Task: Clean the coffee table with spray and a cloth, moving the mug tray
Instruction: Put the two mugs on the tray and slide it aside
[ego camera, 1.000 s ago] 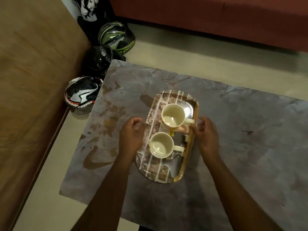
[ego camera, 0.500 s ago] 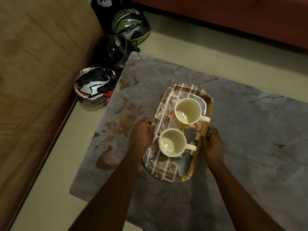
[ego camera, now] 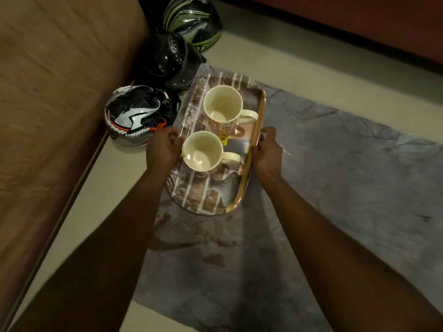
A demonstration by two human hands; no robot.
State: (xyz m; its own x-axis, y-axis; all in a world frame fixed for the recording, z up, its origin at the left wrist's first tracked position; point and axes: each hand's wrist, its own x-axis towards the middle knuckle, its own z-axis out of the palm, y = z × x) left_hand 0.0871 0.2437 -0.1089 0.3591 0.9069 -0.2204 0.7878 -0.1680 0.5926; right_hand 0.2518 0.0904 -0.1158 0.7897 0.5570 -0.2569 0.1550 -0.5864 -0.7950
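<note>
The tray (ego camera: 211, 195) sits over the far left corner of the coffee table (ego camera: 335, 188), its left edge reaching past the table's rim. The left hand (ego camera: 164, 149) curls its fingers round the tray's left rim and the right hand (ego camera: 267, 152) grips the gold right rim. Two cream mugs stand on it, the near mug (ego camera: 203, 150) and the far mug (ego camera: 223, 104), handles pointing right. Just beyond, on the floor, three helmets crowd the corner: a white-fanged helmet (ego camera: 136, 116), a black helmet (ego camera: 167, 58) and a green-striped helmet (ego camera: 191, 20). A brown sofa (ego camera: 52, 92) runs along the left.
</note>
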